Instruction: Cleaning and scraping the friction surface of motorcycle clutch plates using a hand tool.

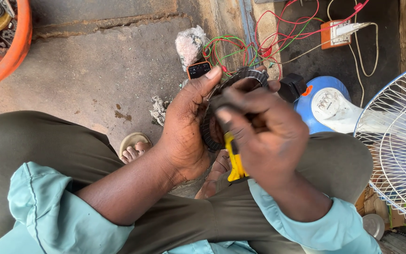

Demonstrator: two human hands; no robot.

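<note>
1. Concrete floor [99, 70]: grey, cracked, stained; bears everything else listed.
2. Fan guard [395, 141]: white wire cage, right edge, beside a blue-and-white fan base [325, 108].
3. Orange basin [10, 51]: top left corner, metal parts inside, well apart from the hands.
4. Left hand [184, 131]: closed round the left rim of the ring, thumb stretched up over its top edge.
5. Right hand [269, 136]: fingers folded tight on a yellow-handled tool [233, 162], tip hidden against the ring.
6. Ring [245, 77]: dark, ribbed, round metal part, held above the lap between both hands. Probably stiff, fairly heavy, edges likely sharp; best gripped by the outer rim, as here.
7. Wires [278, 37]: red and green tangle behind the hands, running towards an orange socket box [335, 34].
8. Small meter [198, 69]: orange-edged, dark screen, just beyond the left thumb.
</note>
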